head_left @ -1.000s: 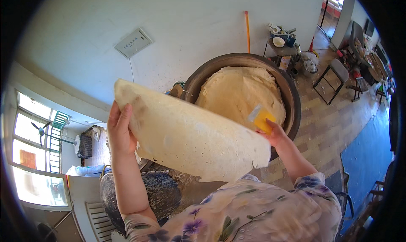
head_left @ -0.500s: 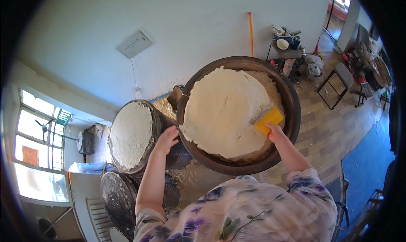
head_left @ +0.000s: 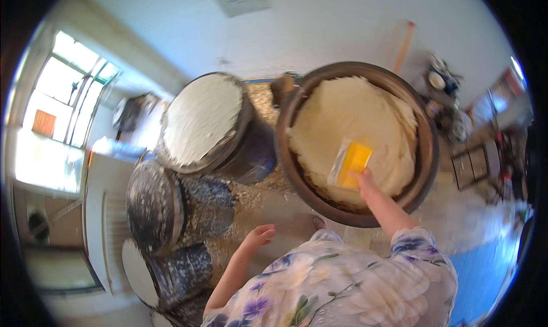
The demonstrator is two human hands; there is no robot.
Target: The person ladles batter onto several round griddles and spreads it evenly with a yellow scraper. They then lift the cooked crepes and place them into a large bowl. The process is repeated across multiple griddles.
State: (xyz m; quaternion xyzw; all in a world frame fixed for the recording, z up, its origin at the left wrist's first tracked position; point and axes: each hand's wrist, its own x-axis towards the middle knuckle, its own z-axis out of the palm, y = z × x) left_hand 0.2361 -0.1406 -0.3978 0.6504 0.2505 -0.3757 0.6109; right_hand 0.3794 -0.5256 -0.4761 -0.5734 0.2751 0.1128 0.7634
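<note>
A wide brown basin (head_left: pixel 429 173) holds a thick, cream-coloured, dough-like mass (head_left: pixel 348 110) with a ragged edge. Over the near part of this mass, my right hand (head_left: pixel 363 182) grips a yellow scraper (head_left: pixel 357 160) with a pale blade; the blade's edge faces left and seems to touch the surface. Away from the basin, to its lower left, my left hand (head_left: pixel 260 237) is held in the air with its fingers stretched out and nothing in it.
Left of the basin stands a dark barrel (head_left: pixel 251 155) topped with white paste (head_left: pixel 202 118). Nearer are a lidded dark barrel (head_left: pixel 151 207) and another barrel with a white top (head_left: pixel 140 273). An orange stick (head_left: pixel 405 46) leans on the wall. A chair (head_left: pixel 472 166) stands at right.
My view has swung left. My left hand has come off the basin's rim and dropped back toward me. The scraper has moved from the mass's right edge to its near middle and turned more upright.
</note>
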